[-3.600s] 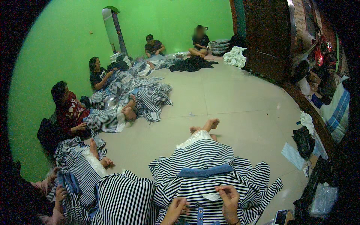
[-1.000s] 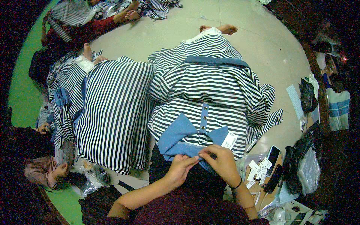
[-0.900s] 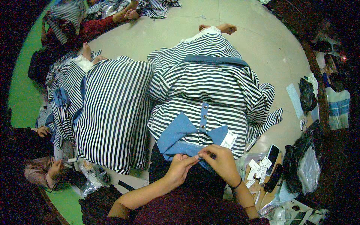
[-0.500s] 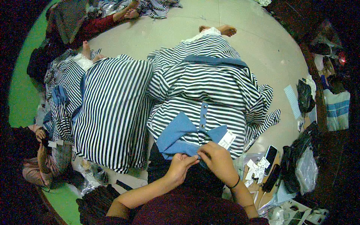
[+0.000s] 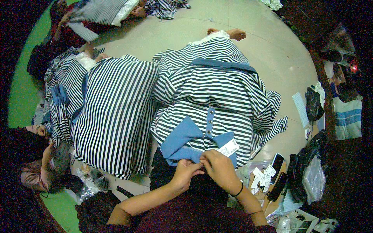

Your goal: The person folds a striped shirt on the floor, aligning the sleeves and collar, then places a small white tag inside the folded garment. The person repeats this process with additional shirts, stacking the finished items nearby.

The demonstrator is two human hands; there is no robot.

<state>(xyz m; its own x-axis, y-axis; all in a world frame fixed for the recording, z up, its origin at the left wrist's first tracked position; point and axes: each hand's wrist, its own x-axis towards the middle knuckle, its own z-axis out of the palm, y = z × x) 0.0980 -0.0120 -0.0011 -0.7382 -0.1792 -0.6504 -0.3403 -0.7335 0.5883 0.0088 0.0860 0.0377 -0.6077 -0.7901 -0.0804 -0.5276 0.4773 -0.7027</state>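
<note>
A black-and-white striped shirt [image 5: 178,116] lies across my lap, its blue collar [image 5: 180,138] toward me and a blue snap placket [image 5: 210,121] running down its front. My left hand [image 5: 185,174] is closed in a pinch at the collar's near edge. Right against it, my right hand [image 5: 219,169] pinches the same edge, fingertips nearly touching. A white paper tag [image 5: 229,147] lies over the collar's right point, just beyond my right hand. Whatever small piece may sit between the fingertips is hidden.
More striped shirts [image 5: 116,112] are heaped left and ahead. At right lie loose white tags [image 5: 261,179], a phone [image 5: 277,163], a black handheld tool [image 5: 276,187] and plastic bags [image 5: 314,178]. Other people sit at far left; one's arm [image 5: 47,163] shows.
My hands stay pinched at the collar, shifted slightly left. The tag has swung flatter over the collar point. At the upper left, a person has lifted a striped garment.
</note>
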